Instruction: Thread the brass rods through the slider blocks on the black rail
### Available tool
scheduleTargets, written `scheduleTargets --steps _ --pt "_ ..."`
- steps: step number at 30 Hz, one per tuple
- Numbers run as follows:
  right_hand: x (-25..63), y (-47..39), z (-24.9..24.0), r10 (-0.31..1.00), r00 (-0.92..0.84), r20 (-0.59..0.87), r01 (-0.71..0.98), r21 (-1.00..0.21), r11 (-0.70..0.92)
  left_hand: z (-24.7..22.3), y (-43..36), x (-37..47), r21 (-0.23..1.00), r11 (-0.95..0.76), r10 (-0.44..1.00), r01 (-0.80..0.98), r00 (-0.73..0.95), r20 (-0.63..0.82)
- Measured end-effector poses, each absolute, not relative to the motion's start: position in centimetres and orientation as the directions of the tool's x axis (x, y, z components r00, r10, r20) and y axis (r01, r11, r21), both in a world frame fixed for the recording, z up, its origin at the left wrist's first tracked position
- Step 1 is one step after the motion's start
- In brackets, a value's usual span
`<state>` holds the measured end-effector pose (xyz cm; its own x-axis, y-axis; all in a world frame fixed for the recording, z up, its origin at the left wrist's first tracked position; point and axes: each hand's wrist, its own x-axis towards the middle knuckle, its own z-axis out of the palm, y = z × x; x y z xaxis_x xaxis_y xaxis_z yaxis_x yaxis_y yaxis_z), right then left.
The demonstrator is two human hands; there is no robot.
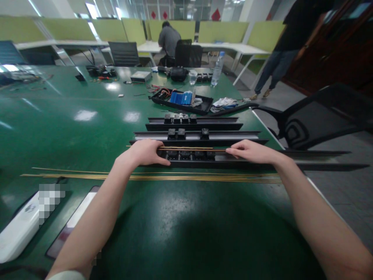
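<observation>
My left hand (147, 151) is curled over the left part of a long black rail (239, 165), its thumb reaching down to the near side. Thin brass-coloured rods (189, 147) run out from under its fingers to the right, along the rail. With thumb and fingertips pinched, my right hand (247, 151) holds the right end of a darker thin rod (220, 150). Between the hands, several small black blocks (185, 154) sit in the rail's channel. Closer to me, a loose bundle of long brass-coloured rods (175, 177) lies across the green table.
Behind are two shorter black rails (140, 136) (194, 126) with blocks. Farther back stand a black tray (206, 103), a blue finned part (181, 98) and a water bottle (217, 70). A white device (20, 229) and a phone (62, 241) lie left. A chair (317, 116) stands right; two people are beyond.
</observation>
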<state>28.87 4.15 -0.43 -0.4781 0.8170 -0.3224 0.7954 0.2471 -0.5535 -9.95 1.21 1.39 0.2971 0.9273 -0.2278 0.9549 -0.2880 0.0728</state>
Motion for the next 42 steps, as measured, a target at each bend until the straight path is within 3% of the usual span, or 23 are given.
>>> scheduleTargets --steps 11,21,31,42 --pt "30.3 4.2 0.2 0.806 -0.448 -0.386 0.818 -0.542 0.195 1.2 1.4 -10.1 0.061 -0.294 0.926 0.954 0.3 -0.228" --pt "25.7 3.3 0.2 0.852 -0.516 -0.085 0.773 -0.474 0.421 1.1 1.4 -9.9 0.042 -0.294 0.929 0.955 0.295 -0.224" --pt "23.8 2.8 -1.2 0.835 -0.55 -0.008 0.757 -0.428 0.494 1.1 1.3 -9.8 0.051 -0.289 0.93 0.956 0.293 -0.224" --pt "24.3 3.0 -0.9 0.792 -0.609 -0.04 0.684 -0.532 0.499 1.4 1.2 -9.7 0.062 -0.278 0.93 0.959 0.284 -0.232"
